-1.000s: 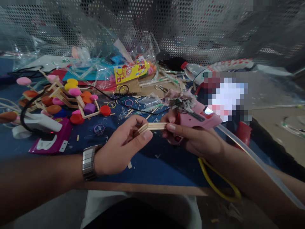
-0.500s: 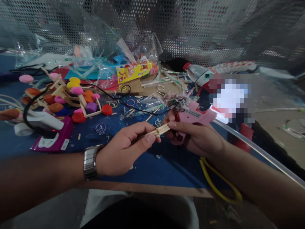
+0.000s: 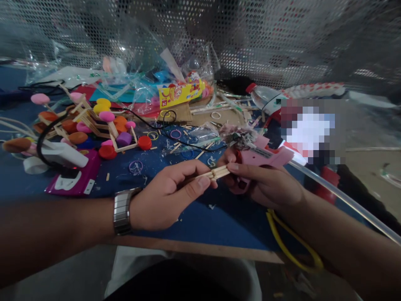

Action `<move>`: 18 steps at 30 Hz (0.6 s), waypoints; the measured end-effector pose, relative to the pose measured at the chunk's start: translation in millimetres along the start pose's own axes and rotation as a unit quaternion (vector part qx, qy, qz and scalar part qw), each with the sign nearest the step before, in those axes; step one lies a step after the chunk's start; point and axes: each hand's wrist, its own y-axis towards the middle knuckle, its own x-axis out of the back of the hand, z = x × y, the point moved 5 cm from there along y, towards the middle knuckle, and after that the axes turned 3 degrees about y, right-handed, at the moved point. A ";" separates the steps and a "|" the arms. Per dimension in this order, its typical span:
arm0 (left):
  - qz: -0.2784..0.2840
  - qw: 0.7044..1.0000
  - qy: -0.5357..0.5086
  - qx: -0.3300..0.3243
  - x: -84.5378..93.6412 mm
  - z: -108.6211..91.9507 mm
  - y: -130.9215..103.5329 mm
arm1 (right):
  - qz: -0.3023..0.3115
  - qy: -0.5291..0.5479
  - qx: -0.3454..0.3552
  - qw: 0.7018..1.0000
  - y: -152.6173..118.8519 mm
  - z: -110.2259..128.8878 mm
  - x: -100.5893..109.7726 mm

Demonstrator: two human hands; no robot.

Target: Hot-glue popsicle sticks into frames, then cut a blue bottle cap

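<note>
Between my two hands is a small bundle of thin wooden sticks (image 3: 219,172), lying side by side with a joint near the middle. My left hand (image 3: 169,196), with a metal watch (image 3: 122,211) on its wrist, pinches the near end between thumb and fingers. The thumb and a finger of my right hand (image 3: 269,179) pinch the far end. Also in my right hand is a pink glue gun (image 3: 261,155), partly covered by the fingers. Greyish, shaggy material (image 3: 239,137) clings around its front. A long clear rod (image 3: 338,192) extends behind it to the right.
At left stand a stick structure with coloured foam-like pieces (image 3: 106,117) and a purple power strip (image 3: 90,173) with plugs. A yellow packet (image 3: 180,94), plastic bottle (image 3: 266,98) and rubber bands (image 3: 135,167) lie beyond. A yellow loop (image 3: 294,246) hangs over the front edge.
The whole view has shifted slightly, so things appear a little farther right. Both hands keep their hold on the sticks, and the glue gun stays in my right hand.
</note>
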 end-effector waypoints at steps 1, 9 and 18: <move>0.000 1.000 -0.001 0.000 0.0 -0.1 0.0 | -0.001 -0.003 0.000 1.000 -0.3 -0.3 0.3; 0.009 0.999 -0.042 0.008 -1.9 -0.7 0.9 | -0.005 0.001 0.083 0.997 -1.8 8.2 -1.6; 0.007 0.999 -0.048 0.005 -2.0 -5.1 2.6 | -0.027 -0.038 0.030 0.998 -2.7 1.3 3.8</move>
